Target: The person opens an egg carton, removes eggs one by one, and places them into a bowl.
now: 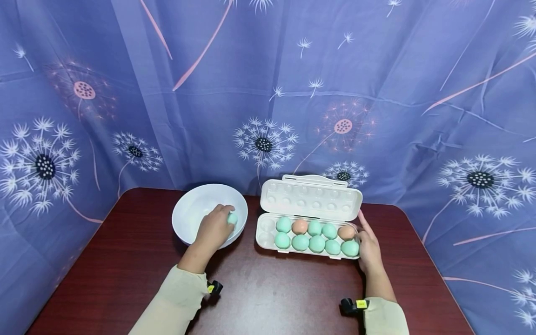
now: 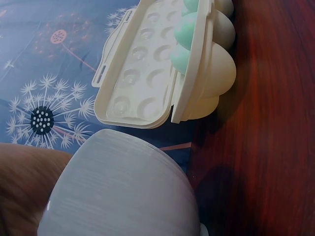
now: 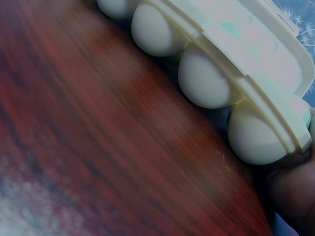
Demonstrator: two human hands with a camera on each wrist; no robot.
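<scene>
My left hand (image 1: 215, 225) is inside the white bowl (image 1: 184, 214), its fingers curled round a pale green egg (image 1: 232, 218). To the right lies a white plastic egg carton (image 1: 266, 238) with its lid (image 1: 311, 200) raised. Several green eggs (image 1: 317, 244) and two brown eggs (image 1: 299, 226) sit in its cups, while the two cups at the left end hold no egg. My right hand (image 1: 370, 249) grips the carton's right end, with one finger reaching up beside the lid. In the left wrist view the bowl's outer wall (image 2: 123, 187) hides the egg and most of the hand.
Both the bowl and the carton stand toward the back of a dark red wooden table (image 1: 268, 288). Behind it hangs a blue curtain (image 1: 201, 116) with dandelion prints. The carton's rounded cups (image 3: 206, 78) rest near the tabletop in the right wrist view.
</scene>
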